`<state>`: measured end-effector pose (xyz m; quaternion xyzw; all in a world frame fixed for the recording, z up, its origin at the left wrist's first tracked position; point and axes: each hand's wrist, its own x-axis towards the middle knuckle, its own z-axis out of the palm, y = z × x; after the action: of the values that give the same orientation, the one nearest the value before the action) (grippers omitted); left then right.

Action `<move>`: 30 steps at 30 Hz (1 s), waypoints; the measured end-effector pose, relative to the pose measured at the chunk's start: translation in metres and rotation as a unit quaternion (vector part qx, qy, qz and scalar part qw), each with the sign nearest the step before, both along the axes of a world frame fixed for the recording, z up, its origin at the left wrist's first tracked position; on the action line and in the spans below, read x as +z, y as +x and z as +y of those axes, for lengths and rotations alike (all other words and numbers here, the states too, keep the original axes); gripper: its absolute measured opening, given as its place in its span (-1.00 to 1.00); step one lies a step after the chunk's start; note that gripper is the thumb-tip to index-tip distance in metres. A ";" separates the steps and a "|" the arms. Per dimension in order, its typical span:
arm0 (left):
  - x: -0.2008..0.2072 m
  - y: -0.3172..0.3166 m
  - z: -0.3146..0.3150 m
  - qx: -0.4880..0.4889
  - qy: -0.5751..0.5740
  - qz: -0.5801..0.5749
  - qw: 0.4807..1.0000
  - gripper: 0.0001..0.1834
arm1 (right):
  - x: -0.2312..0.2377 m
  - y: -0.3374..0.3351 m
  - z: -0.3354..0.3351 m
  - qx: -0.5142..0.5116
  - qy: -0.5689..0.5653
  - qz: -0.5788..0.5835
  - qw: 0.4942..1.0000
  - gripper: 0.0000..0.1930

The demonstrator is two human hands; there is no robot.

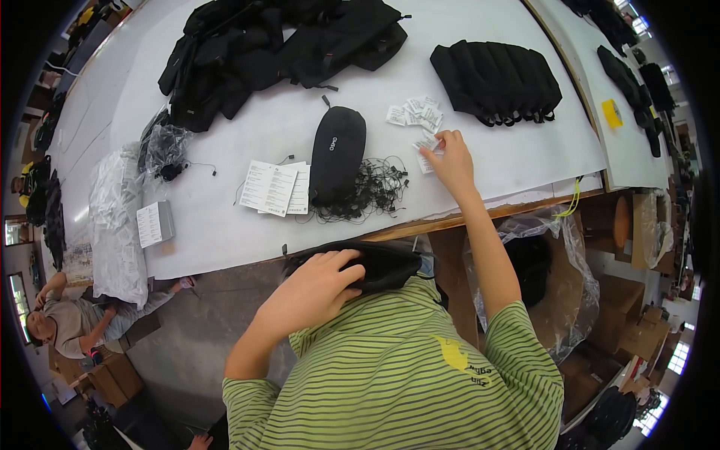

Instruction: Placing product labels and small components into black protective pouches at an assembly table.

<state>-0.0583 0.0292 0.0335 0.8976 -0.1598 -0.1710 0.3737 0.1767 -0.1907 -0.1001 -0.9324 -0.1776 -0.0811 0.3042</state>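
Against my body at the table's edge, my left hand [322, 289] grips a black fabric pouch [390, 266], its fingers curled over the opening. My right hand [452, 166] reaches over the table and pinches a small white printed sachet [425, 159] between thumb and fingertips. Just beyond it lies a loose heap of similar white sachets [415, 112]. Another black zippered pouch [337, 146] lies flat between my hands, with a tangle of thin black tag strings [373, 187] beside it. White printed cards [271, 186] lie left of that pouch.
Black pouches are lined up [495, 79] at the right, with a bigger black pile [277, 56] at the back. A clear bag of white sachets [118, 217] hangs over the left edge beside a card stack [154, 223]. A plastic-lined box [555, 277] stands below right. Another person [82, 322] sits left.
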 end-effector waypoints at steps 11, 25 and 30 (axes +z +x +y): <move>-0.003 0.014 -0.006 0.107 0.026 -0.158 0.981 -0.75 | 0.133 -0.110 0.032 0.286 0.018 0.131 0.949 -0.77; -0.005 0.011 0.006 0.149 0.077 -0.302 0.939 -0.71 | 0.084 -0.113 -0.013 0.283 0.251 0.488 0.786 -0.22; -0.003 0.012 0.013 0.163 0.056 -0.294 0.940 -0.69 | 0.051 -0.116 -0.016 0.288 0.321 0.573 0.697 -0.33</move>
<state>-0.0459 0.0423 0.0307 0.9410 -0.1045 0.1551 0.2822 0.0606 -0.2063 -0.0486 -0.5479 -0.1922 0.5081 0.6361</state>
